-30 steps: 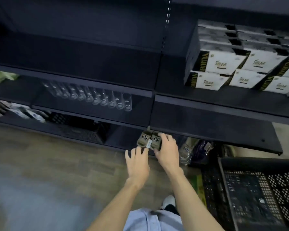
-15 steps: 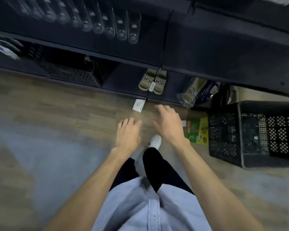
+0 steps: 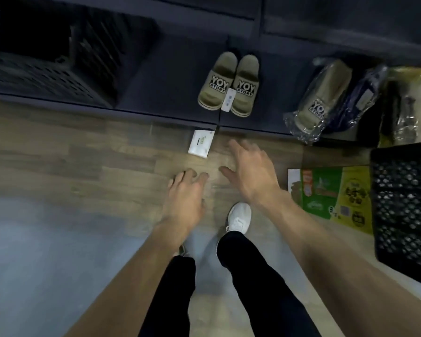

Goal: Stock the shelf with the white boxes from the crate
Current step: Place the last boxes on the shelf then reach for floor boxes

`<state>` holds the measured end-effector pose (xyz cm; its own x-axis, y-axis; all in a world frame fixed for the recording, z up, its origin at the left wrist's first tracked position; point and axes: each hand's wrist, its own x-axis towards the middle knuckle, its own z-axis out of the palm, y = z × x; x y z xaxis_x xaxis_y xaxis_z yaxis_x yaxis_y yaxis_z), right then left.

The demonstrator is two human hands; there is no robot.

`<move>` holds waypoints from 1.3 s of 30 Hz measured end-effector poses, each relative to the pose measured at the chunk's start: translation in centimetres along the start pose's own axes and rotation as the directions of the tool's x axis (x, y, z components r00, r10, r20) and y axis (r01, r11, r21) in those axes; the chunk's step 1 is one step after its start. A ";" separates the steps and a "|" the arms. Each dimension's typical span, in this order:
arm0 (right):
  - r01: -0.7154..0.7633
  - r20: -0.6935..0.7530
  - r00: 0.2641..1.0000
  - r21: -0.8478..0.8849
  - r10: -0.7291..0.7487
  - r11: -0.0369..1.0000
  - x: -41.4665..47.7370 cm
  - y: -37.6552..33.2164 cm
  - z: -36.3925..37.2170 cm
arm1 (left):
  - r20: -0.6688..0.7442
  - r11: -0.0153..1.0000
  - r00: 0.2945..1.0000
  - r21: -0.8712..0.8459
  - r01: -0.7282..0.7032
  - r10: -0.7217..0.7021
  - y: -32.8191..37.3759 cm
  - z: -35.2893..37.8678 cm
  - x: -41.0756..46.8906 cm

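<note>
- One white box [image 3: 199, 146], flat and rectangular, lies on the wood-plank floor [image 3: 83, 154] at the foot of the dark bottom shelf [image 3: 170, 76]; it sits just left of your right hand [image 3: 250, 173], untouched
- Your right fingers are straight and spread; your left hand [image 3: 186, 193], nearer you, has loosely bent fingers; neither holds anything
- Two olive foam slippers [image 3: 229, 85] stand paired on the shelf
- Your black perforated crate [image 3: 404, 203] stands on the floor at your right, beside a green-and-yellow packet [image 3: 336, 193]

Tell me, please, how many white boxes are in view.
1: the box lies on the floor by the bottom shelf. Others may hide in the crate.
</note>
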<state>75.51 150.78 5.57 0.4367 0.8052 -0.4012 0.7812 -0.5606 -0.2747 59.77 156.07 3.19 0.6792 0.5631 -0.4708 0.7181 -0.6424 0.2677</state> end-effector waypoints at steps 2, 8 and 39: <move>-0.009 0.019 1.000 -0.011 0.010 1.000 2.2 1.6 3.6 | -0.018 1.000 1.000 0.015 0.007 -0.006 -1.3 3.0 3.1; 0.004 0.117 0.993 -0.035 0.001 0.999 8.7 5.4 14.9 | -0.001 0.986 0.996 0.141 -0.087 0.088 -5.0 12.6 10.1; -0.267 0.247 0.943 0.152 0.225 0.952 22.3 14.5 31.3 | -0.208 0.989 0.975 -0.137 0.053 -0.081 -10.2 28.7 27.9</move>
<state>82.56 154.55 -34.66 0.4774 0.5849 -0.6557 0.5590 -0.7779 -0.2870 67.06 163.40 -36.83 0.6356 0.7089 -0.3058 0.7669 -0.5343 0.3555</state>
